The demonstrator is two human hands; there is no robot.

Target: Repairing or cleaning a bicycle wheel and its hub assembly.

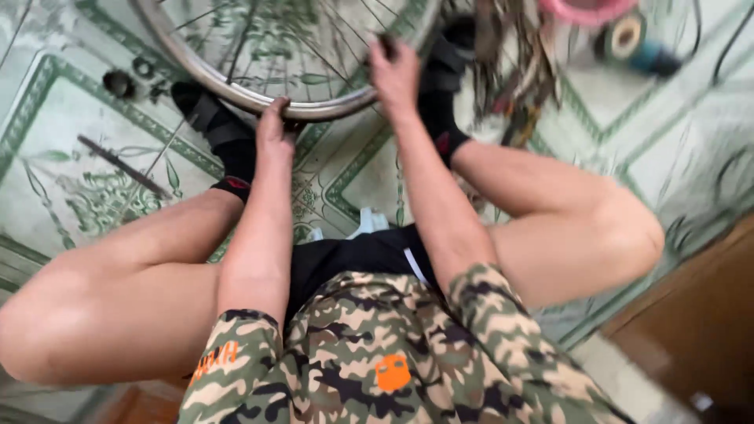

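Bicycle wheel rim [236, 96] on patterned floor [78, 118]. Left hand [275, 126] fingers curled over rim's near edge, gripping. Right hand [395, 74] inside rim on spokes [330, 39]; closure blurred, cannot tell.

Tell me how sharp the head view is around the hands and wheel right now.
Head view: overall motion blur; left hand on the rim reads fairly clearly, right hand at the spokes is smeared; top-right clutter is streaked; lighting soft, no harsh glare.

Bright, even daylight, soft shadows; motion blur, perhaps strongest toward the top.
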